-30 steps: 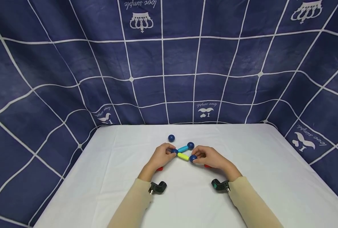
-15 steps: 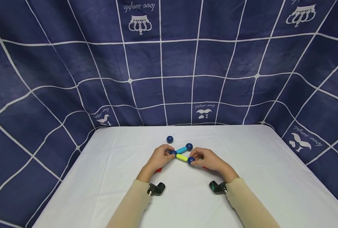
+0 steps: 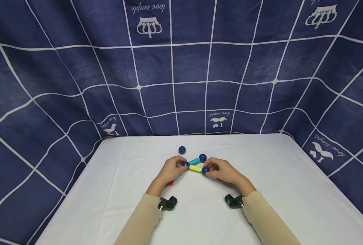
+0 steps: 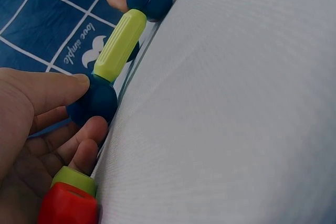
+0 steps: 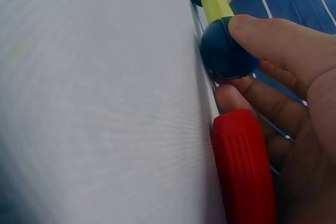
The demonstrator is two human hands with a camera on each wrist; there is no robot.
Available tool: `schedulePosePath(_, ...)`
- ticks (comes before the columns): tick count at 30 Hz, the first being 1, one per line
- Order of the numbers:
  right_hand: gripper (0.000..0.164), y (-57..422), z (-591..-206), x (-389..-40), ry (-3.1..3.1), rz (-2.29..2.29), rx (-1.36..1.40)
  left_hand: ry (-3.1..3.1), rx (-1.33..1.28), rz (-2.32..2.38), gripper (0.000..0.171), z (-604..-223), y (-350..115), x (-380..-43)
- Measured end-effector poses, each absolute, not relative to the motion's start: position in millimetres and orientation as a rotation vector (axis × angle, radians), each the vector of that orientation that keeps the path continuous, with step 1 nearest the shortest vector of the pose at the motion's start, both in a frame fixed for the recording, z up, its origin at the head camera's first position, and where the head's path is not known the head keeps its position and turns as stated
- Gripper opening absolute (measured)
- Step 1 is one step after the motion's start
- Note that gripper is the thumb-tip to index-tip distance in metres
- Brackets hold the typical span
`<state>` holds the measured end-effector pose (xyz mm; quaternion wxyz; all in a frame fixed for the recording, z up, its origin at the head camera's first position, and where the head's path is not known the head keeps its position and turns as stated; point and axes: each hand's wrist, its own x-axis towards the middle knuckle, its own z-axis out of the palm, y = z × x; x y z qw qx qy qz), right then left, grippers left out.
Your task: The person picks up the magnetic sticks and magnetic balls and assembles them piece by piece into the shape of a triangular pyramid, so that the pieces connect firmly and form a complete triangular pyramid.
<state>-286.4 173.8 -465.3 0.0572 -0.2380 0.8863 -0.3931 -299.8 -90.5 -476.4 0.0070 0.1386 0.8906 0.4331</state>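
My left hand (image 3: 172, 169) pinches a dark blue ball (image 4: 94, 100) at the left end of a yellow-green ribbed rod (image 3: 195, 168). At the rod's other end, my right hand (image 3: 222, 169) holds a second blue ball (image 5: 227, 50) between thumb and fingers. A light blue rod (image 3: 195, 161) runs from the left ball back to a third blue ball (image 3: 202, 157), making a V shape. Beside my left fingers lies a red piece (image 4: 68, 203) with a yellow-green part against it. A red ribbed rod (image 5: 244, 166) lies beneath my right hand, partly hidden.
One loose blue ball (image 3: 182, 149) sits behind my left hand on the white tabletop (image 3: 196, 211). A navy curtain (image 3: 190, 68) with white grid lines stands along the back and sides. Each wrist wears a small black camera (image 3: 168, 203).
The whole view shifts slightly. My right hand and its ball dip toward me, then rise a little, while both hands keep their grip on the balls.
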Motion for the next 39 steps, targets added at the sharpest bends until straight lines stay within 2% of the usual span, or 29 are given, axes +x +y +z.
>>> schedulePosePath(12, 0.031, 191.4, -449.4, -289.5, 2.733, -1.107, -0.684, 2.800, 0.449, 1.355, 0.027, -473.6, -89.7, -299.8)
schedulePosePath(21, 0.019, 220.6, -444.9, -292.4, 2.759, -0.925, -0.559, 2.787, 0.434, 1.357, 0.027, -474.0, -90.5, -299.9)
schedulePosePath(29, 0.008, 223.4, -448.1, -294.2, 2.751, -0.898, -0.619, 2.790, 0.443, 1.369, 0.026, -475.8, -91.8, -299.9)
schedulePosePath(39, 0.011, 225.7, -455.8, -294.7, 2.737, -0.946, -0.615, 2.783, 0.448, 1.364, 0.026, -478.0, -91.3, -299.8)
